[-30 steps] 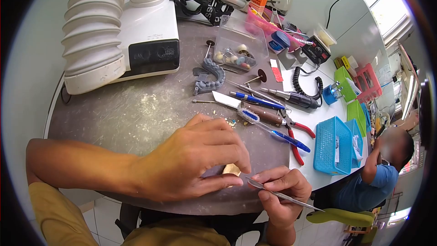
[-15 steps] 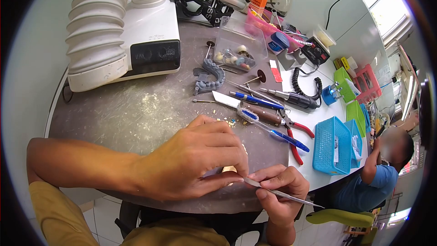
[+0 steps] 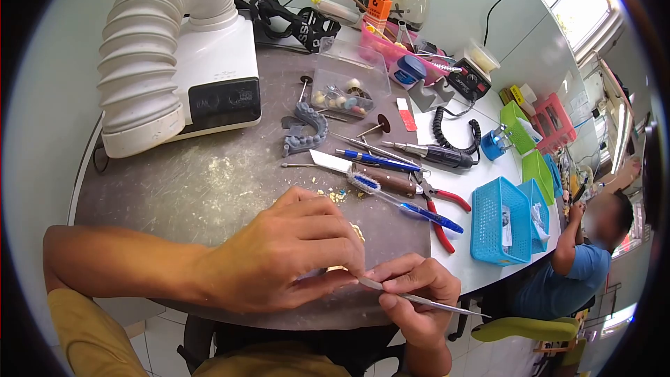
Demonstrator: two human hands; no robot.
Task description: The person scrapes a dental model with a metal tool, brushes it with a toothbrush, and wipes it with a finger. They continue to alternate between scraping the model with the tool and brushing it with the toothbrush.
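My left hand [image 3: 289, 255] is closed, palm down, around a gold-coloured piece [image 3: 336, 269] low over the front of the bench. Most of that piece is hidden under my fingers. In my right hand [image 3: 421, 297] I pinch a slim metal wax carver [image 3: 447, 304]. Its flat blade end meets my left fingertips beside the gold piece, and its thin end points right. Beyond my left hand lie yellowish crumbs [image 3: 333, 196], a toothbrush [image 3: 401, 202] with blue bristles and a knife [image 3: 384, 179] with a brown handle.
A grey dental model [image 3: 307, 129] and a lidded clear box [image 3: 349, 91] sit farther back. Red-handled pliers [image 3: 440, 220] lie right, near blue baskets [image 3: 500, 230] and a handpiece [image 3: 440, 155]. A white machine [image 3: 216, 70] with a hose stands back left. A person [image 3: 572, 258] sits at far right.
The view has shifted slightly, so the bench things appear a little farther left. Both hands keep nearly the same hold, with the carver still against my left fingertips.
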